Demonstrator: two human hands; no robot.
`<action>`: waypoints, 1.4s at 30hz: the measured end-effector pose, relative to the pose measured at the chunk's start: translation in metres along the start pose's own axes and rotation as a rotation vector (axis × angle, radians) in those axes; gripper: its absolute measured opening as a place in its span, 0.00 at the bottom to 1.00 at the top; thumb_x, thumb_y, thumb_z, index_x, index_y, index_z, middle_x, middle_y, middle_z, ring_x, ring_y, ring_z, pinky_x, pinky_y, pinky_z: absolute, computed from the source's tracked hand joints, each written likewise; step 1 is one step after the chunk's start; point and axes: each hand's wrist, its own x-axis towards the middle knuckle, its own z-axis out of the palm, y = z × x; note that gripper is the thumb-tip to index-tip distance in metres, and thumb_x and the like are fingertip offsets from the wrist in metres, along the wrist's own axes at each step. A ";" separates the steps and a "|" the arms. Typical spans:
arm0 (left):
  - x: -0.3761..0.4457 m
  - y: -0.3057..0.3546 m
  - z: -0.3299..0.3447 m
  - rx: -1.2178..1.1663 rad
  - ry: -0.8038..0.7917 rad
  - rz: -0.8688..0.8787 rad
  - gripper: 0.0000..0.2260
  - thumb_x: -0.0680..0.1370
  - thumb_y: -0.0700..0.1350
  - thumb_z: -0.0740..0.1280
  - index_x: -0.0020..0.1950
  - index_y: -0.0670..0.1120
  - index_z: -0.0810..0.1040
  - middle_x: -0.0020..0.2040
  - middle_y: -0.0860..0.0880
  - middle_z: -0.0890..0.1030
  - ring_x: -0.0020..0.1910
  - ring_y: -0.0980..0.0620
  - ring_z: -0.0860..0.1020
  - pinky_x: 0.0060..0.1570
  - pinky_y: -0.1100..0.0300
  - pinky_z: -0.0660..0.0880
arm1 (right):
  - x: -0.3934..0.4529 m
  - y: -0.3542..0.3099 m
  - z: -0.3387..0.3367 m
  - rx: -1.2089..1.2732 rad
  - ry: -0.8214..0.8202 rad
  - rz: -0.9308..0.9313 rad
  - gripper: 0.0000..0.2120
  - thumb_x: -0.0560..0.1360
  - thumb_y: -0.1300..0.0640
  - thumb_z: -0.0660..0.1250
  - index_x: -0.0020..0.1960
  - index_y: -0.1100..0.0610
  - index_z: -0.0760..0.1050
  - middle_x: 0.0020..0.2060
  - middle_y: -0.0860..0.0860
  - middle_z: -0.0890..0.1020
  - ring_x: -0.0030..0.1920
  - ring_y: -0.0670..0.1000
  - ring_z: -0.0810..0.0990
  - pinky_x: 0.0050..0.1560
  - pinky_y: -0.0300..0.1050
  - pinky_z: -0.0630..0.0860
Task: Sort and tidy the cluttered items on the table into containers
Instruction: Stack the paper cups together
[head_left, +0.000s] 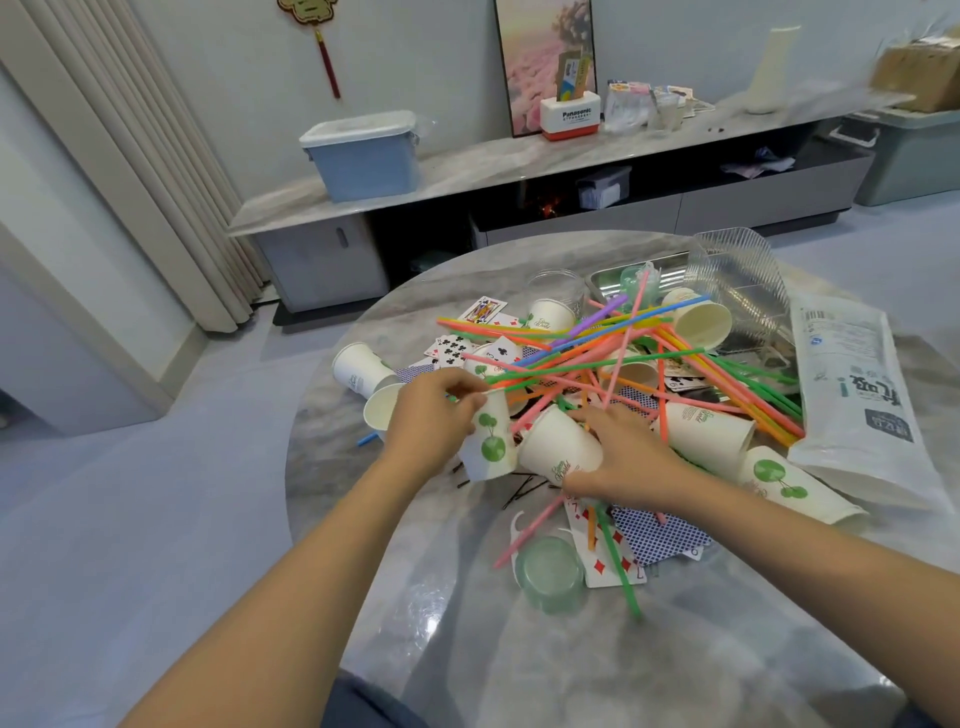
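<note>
A heap of coloured straws (623, 353), white paper cups and playing cards (660, 535) covers the round marble table (374, 545). My left hand (431, 421) curls round a paper cup with a green tree print (491, 447) and pinches a green straw at its rim. My right hand (623, 452) grips a second paper cup (558, 447) lying on its side beside the first. More cups lie tipped at the left (358, 369) and right (706, 431).
A small green plastic cup (550, 574) stands upside down near me. A metal tray (613, 278) and a clear plastic container (743, 275) sit at the table's far side, a white printed bag (857, 395) at the right. Black hairpins (524, 491) lie under the cups.
</note>
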 end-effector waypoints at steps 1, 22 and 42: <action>-0.001 -0.001 0.001 -0.067 0.014 -0.023 0.05 0.76 0.38 0.67 0.46 0.47 0.80 0.39 0.53 0.79 0.26 0.61 0.76 0.30 0.69 0.72 | 0.000 0.000 0.002 -0.003 -0.017 0.008 0.38 0.66 0.47 0.73 0.72 0.49 0.60 0.64 0.54 0.66 0.66 0.56 0.64 0.63 0.50 0.67; -0.008 -0.016 0.000 0.119 -0.055 -0.121 0.10 0.78 0.44 0.65 0.58 0.47 0.81 0.50 0.51 0.80 0.46 0.53 0.78 0.42 0.63 0.71 | 0.001 0.002 0.008 0.113 0.078 -0.142 0.34 0.69 0.50 0.72 0.72 0.50 0.62 0.61 0.49 0.66 0.60 0.47 0.67 0.57 0.39 0.64; -0.013 -0.003 -0.020 -0.177 -0.021 -0.253 0.09 0.80 0.44 0.61 0.44 0.47 0.80 0.31 0.50 0.74 0.34 0.53 0.72 0.32 0.63 0.66 | 0.002 -0.008 0.017 0.197 0.118 -0.215 0.33 0.69 0.51 0.73 0.71 0.50 0.64 0.57 0.47 0.65 0.59 0.45 0.66 0.57 0.37 0.61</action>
